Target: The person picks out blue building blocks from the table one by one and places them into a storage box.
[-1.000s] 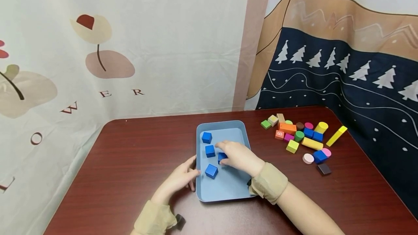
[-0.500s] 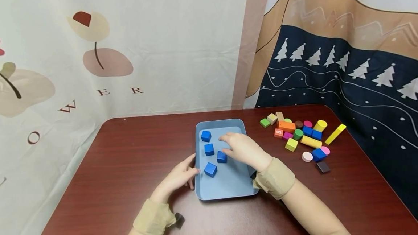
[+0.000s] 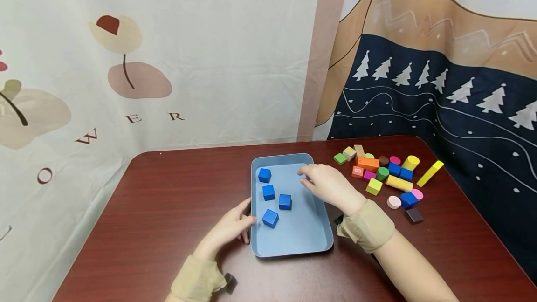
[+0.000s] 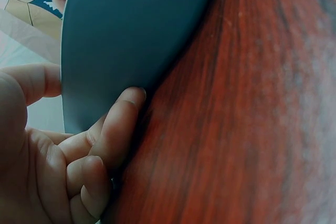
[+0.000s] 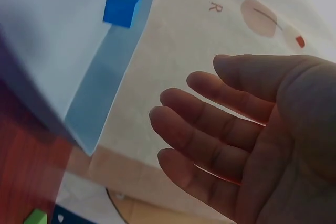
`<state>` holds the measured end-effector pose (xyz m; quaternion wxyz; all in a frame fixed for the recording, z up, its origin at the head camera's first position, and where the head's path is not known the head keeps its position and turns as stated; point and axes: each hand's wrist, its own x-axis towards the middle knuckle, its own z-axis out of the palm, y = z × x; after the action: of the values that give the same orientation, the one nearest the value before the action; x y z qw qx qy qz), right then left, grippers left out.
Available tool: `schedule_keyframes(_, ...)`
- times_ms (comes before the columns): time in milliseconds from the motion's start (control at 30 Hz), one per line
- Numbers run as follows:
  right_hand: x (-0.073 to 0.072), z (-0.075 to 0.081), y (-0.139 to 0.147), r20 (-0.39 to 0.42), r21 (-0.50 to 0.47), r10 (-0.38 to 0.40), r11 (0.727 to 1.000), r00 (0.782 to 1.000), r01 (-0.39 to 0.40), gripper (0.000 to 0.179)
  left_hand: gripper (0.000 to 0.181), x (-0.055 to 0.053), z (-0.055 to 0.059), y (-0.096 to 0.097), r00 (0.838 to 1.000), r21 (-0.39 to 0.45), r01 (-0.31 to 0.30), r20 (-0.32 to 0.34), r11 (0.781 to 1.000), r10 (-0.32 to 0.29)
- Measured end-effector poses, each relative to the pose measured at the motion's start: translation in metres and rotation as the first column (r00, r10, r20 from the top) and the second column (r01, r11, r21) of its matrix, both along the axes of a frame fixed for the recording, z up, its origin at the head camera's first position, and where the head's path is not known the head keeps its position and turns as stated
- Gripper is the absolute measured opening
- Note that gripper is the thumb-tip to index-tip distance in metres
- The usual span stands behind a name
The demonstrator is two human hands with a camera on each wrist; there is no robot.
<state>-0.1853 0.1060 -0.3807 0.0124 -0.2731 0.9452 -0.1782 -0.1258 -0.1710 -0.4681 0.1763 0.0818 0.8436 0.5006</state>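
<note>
A light blue rectangular tray [image 3: 302,233] lies on the table with several blue cubes [image 3: 285,202] on its left half. My left hand [image 3: 228,225] holds the tray's left side, thumb at the rim and fingers against the outer wall [image 4: 121,61]. Over the tray's right edge hovers my right hand [image 3: 331,186], with nothing in it. Its fingers are spread and slightly bent in the right wrist view, apart from the tray wall [image 5: 105,77] there.
Right of the tray lies a loose group of coloured blocks, among them a yellow cylinder [image 3: 399,183], an orange block [image 3: 368,162], a yellow-green cube [image 3: 374,186] and a dark flat block [image 3: 414,215]. Printed curtains [image 3: 230,59] hang behind the dark red wooden table [image 3: 176,190].
My right hand has let go of the rightmost blue cube in the tray and moved right and away from it. The cube stays in place. My left hand keeps its hold on the tray.
</note>
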Motion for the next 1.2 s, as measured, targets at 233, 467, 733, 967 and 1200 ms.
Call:
schedule_keyframes(233, -0.004, 0.0, 0.022, -0.019, -0.023, -0.051, 0.998, 0.999, 0.05, 0.011, 0.067, 0.0, 0.001, 0.0, 1.0, 0.009, -0.004, -0.001, 1.0, 0.004)
schedule_keyframes(467, -0.006, 0.002, 0.045, -0.055, -0.06, -0.104, 0.993, 0.993, 0.101, 0.007, 0.067, 0.0, -0.001, -0.001, 1.0, 0.007, 0.007, 0.001, 1.0, -0.007)
schedule_keyframes(733, -0.008, 0.003, 0.072, -0.09, -0.072, -0.174, 0.983, 0.981, 0.167, 0.011, 0.066, 0.0, -0.002, -0.001, 1.0, -0.002, 0.004, 0.006, 1.0, -0.004)
schedule_keyframes(967, -0.008, 0.005, 0.095, -0.093, -0.081, -0.255, 0.965, 0.963, 0.248, 0.013, 0.066, -0.001, -0.001, 0.0, 1.0, -0.001, 0.004, 0.007, 1.0, -0.004)
schedule_keyframes(1200, -0.008, 0.002, 0.115, -0.071, -0.069, -0.314, 0.948, 0.947, 0.31, 0.018, 0.065, -0.001, -0.003, -0.001, 1.0, -0.004, 0.001, 0.004, 1.0, -0.001)
